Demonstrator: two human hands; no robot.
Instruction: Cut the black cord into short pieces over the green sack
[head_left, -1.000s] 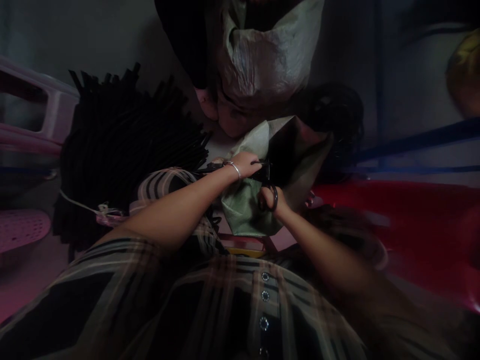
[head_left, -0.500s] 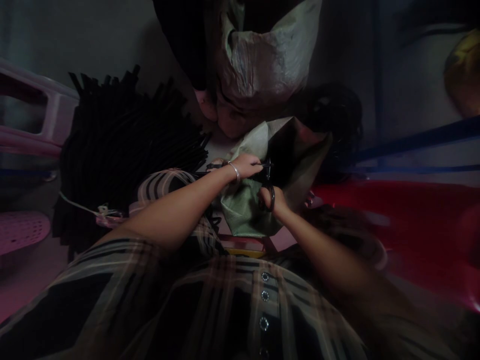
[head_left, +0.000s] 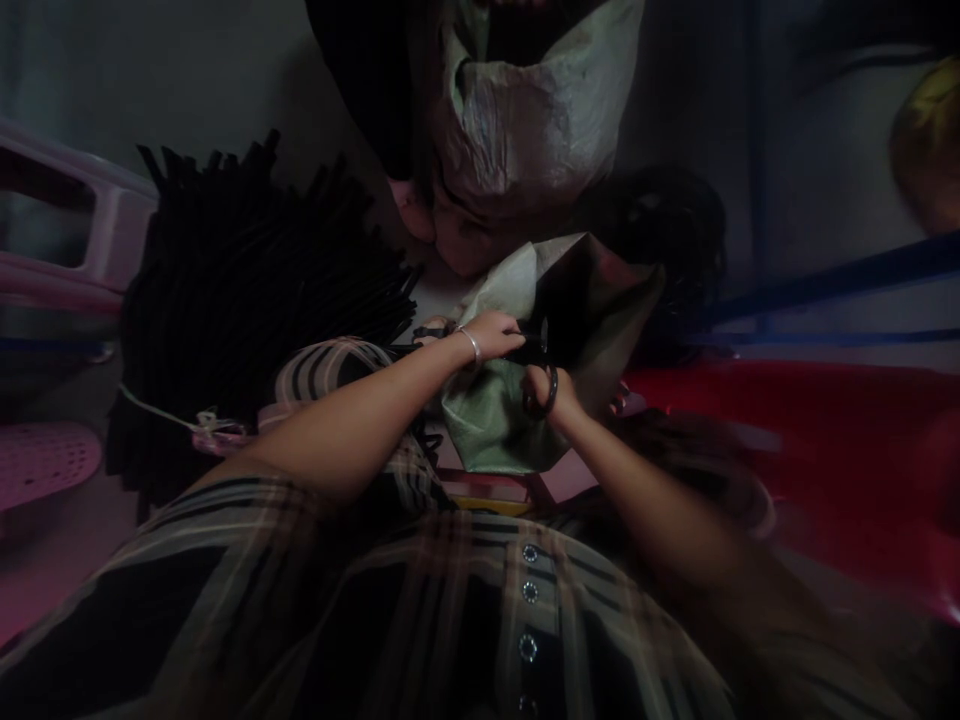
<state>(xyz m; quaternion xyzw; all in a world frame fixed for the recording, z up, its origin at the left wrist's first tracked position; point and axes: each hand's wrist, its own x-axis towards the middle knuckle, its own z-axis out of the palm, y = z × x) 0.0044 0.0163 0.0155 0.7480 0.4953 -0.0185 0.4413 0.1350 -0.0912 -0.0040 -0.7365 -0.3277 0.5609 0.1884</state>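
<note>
My left hand (head_left: 496, 335), with a bangle at the wrist, is closed on a thin black strip (head_left: 533, 341) whose end sticks out to the right over an open sack. Black-handled scissors (head_left: 552, 388) are in my right hand (head_left: 564, 394), its fingers wrapped around the handle loops. Their blade points up beside the strip's end; whether it touches the strip I cannot tell in the dim light. Below both hands stands the pale green woven sack (head_left: 489, 415), its mouth open and dark inside.
A big bundle of black strips (head_left: 247, 270) lies at left, near a pink plastic chair (head_left: 124, 225) and a perforated pink piece (head_left: 49, 460). Ahead is a larger sack (head_left: 525, 130). A red surface (head_left: 810, 440) and a blue bar (head_left: 840, 280) are at right.
My right hand has moved slightly right and up with the scissors. The visible blade has shifted a little right with it. My left hand stays almost in place.
</note>
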